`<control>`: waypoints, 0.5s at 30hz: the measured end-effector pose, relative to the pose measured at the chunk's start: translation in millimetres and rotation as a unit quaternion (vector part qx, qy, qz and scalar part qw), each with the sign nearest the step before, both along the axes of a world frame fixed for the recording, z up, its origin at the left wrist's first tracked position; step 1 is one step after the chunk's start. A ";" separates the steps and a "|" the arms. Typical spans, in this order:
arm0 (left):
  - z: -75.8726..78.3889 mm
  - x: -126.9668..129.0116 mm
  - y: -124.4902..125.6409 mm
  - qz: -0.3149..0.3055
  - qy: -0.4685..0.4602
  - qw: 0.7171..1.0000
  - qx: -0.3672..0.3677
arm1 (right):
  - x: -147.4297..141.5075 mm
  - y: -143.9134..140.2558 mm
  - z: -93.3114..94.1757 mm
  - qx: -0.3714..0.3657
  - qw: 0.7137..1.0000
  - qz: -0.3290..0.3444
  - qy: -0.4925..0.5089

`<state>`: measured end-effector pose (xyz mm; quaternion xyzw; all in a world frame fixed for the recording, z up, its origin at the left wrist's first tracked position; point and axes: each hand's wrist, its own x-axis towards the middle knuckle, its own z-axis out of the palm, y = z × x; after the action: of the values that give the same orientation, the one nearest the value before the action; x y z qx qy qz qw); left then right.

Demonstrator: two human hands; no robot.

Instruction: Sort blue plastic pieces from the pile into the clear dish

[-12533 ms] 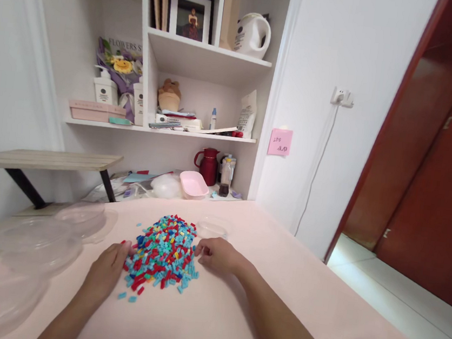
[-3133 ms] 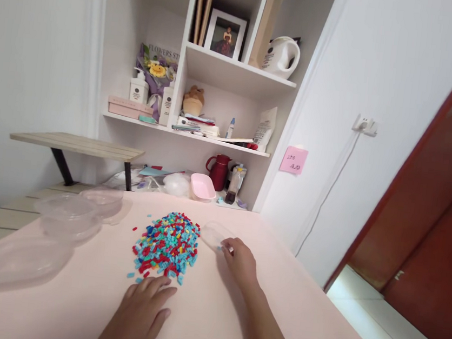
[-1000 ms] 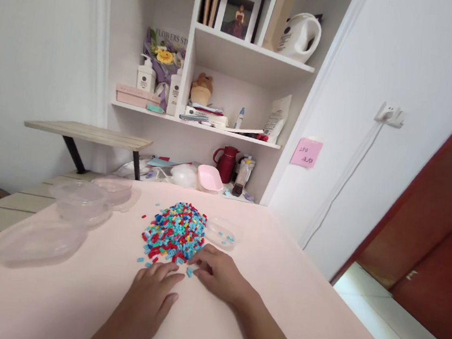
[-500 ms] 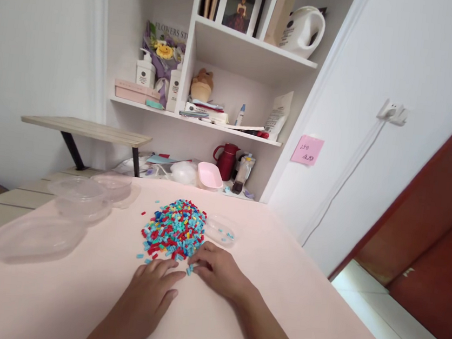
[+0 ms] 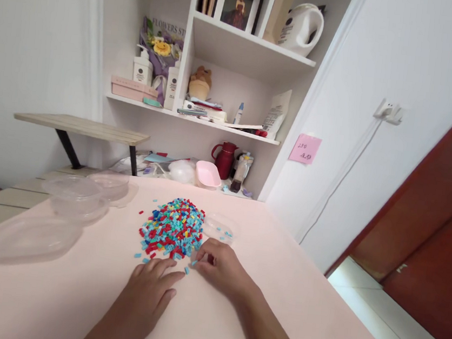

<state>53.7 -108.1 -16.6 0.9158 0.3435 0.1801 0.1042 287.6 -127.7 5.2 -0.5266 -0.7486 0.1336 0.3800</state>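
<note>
A pile of small red, blue, teal and yellow bricks lies on the pale pink table. My left hand rests flat on the table just below the pile, fingers apart, holding nothing. At the pile's lower right edge, my right hand pinches a small light-blue brick between thumb and finger. Another light-blue brick lies loose between the two hands. A small clear dish with a few light-blue bricks sits right of the pile.
Several clear plastic containers and lids stand at the left, with a large one nearer me. A pink tub and red jug sit at the back under white shelves. The table edge drops off at the right.
My right hand came back from the clear dish to the pile's near edge and closed its fingertips on a light-blue brick. My left hand has stayed flat below the pile.
</note>
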 end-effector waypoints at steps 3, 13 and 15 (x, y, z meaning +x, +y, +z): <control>1.3 0.3 1.0 0.001 -0.002 1.000 -0.005 | 7.9 0.2 5.1 0.031 0.998 -0.028 0.039; -5.3 1.9 7.3 0.004 -0.007 1.000 -0.005 | 26.4 1.1 9.5 0.132 0.946 -0.226 0.191; -6.4 2.2 7.8 0.003 -0.014 1.000 0.001 | 30.8 2.2 8.3 0.139 0.928 -0.267 0.218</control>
<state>56.0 -100.3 -23.0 0.9123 0.3448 0.1933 0.1071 318.4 -125.4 13.5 -0.6070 -0.4898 0.0333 0.6249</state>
